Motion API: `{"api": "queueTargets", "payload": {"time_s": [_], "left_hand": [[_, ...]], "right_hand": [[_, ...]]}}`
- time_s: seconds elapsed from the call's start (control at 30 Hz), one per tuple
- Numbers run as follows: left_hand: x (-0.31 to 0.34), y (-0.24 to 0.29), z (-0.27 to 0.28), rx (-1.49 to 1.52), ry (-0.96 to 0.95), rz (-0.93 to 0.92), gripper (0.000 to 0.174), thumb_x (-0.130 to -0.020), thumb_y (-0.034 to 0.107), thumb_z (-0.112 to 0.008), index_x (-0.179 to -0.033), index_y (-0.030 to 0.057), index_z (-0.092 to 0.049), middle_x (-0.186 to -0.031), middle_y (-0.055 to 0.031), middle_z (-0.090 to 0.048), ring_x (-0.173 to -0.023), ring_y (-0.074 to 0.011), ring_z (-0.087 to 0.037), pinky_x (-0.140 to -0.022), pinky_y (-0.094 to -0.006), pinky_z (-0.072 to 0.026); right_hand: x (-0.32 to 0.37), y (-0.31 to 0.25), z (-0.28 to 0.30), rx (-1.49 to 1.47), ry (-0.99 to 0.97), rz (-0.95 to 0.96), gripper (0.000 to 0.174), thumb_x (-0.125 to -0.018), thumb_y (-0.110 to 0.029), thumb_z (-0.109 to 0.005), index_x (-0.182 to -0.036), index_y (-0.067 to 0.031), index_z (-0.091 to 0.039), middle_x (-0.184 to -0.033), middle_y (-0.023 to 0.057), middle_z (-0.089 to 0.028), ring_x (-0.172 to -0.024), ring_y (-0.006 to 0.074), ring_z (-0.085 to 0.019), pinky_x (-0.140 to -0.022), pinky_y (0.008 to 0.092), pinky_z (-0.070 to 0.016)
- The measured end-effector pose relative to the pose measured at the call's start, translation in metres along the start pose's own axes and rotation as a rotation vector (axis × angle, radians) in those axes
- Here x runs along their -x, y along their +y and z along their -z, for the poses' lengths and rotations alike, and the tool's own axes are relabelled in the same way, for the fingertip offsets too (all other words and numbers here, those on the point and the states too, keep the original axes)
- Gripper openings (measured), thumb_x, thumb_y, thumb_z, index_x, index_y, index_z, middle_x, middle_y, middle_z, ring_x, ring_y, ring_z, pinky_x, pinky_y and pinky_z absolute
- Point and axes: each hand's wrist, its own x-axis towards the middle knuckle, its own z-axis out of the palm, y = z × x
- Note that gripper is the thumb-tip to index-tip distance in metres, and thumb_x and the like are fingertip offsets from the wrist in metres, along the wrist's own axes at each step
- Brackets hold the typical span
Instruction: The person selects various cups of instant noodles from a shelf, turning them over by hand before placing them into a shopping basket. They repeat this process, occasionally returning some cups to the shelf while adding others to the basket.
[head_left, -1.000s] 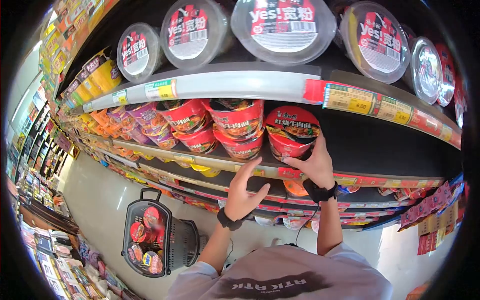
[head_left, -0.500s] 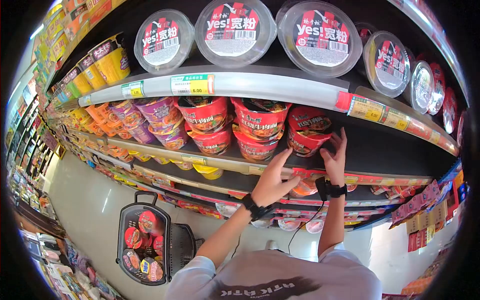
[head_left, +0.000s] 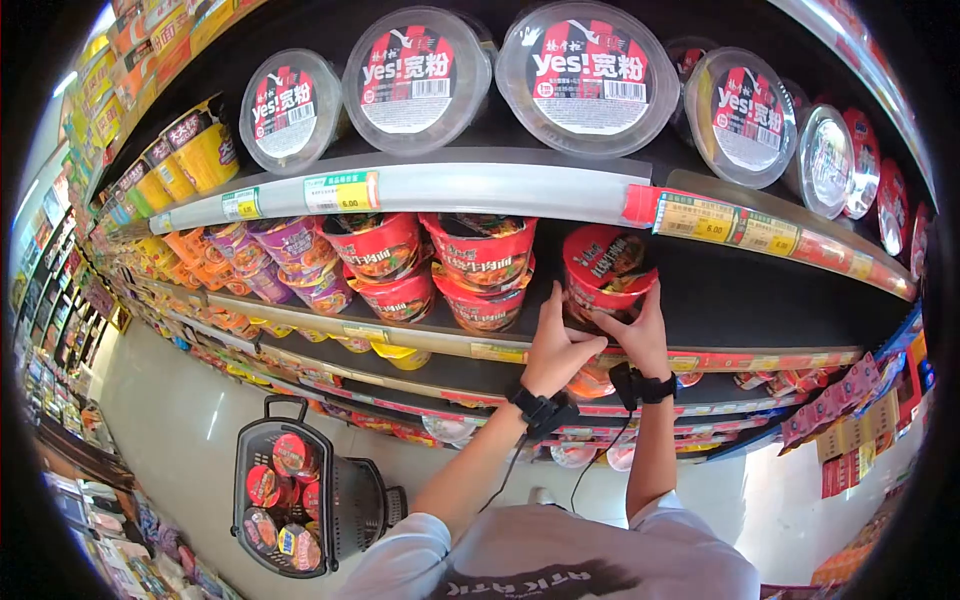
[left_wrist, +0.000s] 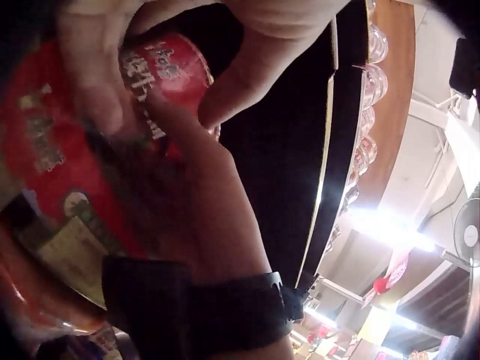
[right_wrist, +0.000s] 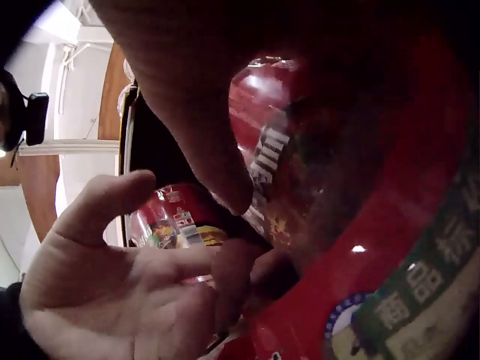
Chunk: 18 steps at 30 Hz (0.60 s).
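A red noodle bowl point(head_left: 608, 262) stands tilted near the shelf's front edge, its printed lid facing the camera. My right hand point(head_left: 642, 335) grips its right side, with the thumb across the lower front. Along the left side lie the extended fingers of my left hand point(head_left: 560, 350), whose thumb points toward the right hand. The right wrist view shows the left palm point(right_wrist: 120, 292) spread below the right hand point(right_wrist: 176, 90), beside the bowl point(right_wrist: 259, 97). In the left wrist view the bowl's lid point(left_wrist: 178, 71) shows between the hands; its underside is hidden.
Stacked red bowls point(head_left: 478, 255) stand to the left, purple ones beyond. Clear-lidded bowls point(head_left: 590, 75) line the shelf above, whose price-tag edge point(head_left: 450, 180) overhangs the red bowls. A black basket point(head_left: 335, 480) holding several bowls stands on the floor.
My left hand has moved up and right to the bowl's side. My right hand loosened around the bowl, then closed on it again. The bowl has turned and tilted.
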Motion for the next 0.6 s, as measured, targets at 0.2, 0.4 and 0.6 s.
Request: {"api": "queueTargets", "payload": {"time_s": [0.2,0.4,0.6], "left_hand": [[0.008,0.006,0.004,-0.126,0.016,-0.013,0.089,-0.079,-0.001,-0.074,-0.149,0.0009,-0.020,-0.131,-0.0178,-0.045,-0.099,-0.0233,-0.067,-0.079,-0.0316,-0.0584],[0.024,0.003,0.002,0.003,0.093,0.035,0.077,-0.079,0.002,-0.075,-0.142,0.0017,-0.030,-0.117,-0.0169,-0.058,-0.098,-0.0208,-0.067,-0.079,-0.0306,-0.0576],[0.038,0.011,0.006,0.073,0.183,0.073,0.076,-0.078,0.005,-0.077,-0.140,-0.0029,-0.032,-0.142,-0.0164,-0.045,-0.101,-0.0197,-0.066,-0.081,-0.0305,-0.0577]], "right_hand": [[-0.001,-0.004,0.002,0.098,0.004,0.156,0.096,-0.065,-0.017,-0.089,-0.140,0.0026,-0.031,-0.132,0.0180,-0.051,-0.119,0.0241,-0.055,-0.096,0.0346,-0.0484],[0.000,-0.003,0.000,0.001,-0.102,0.108,0.102,-0.064,-0.021,-0.091,-0.142,0.0044,-0.030,-0.132,0.0180,-0.051,-0.118,0.0252,-0.055,-0.099,0.0367,-0.0465],[0.002,-0.017,-0.001,0.190,-0.172,0.198,0.100,-0.066,-0.025,-0.089,-0.143,0.0034,-0.032,-0.125,0.0175,-0.059,-0.116,0.0260,-0.060,-0.096,0.0360,-0.0475]]}}
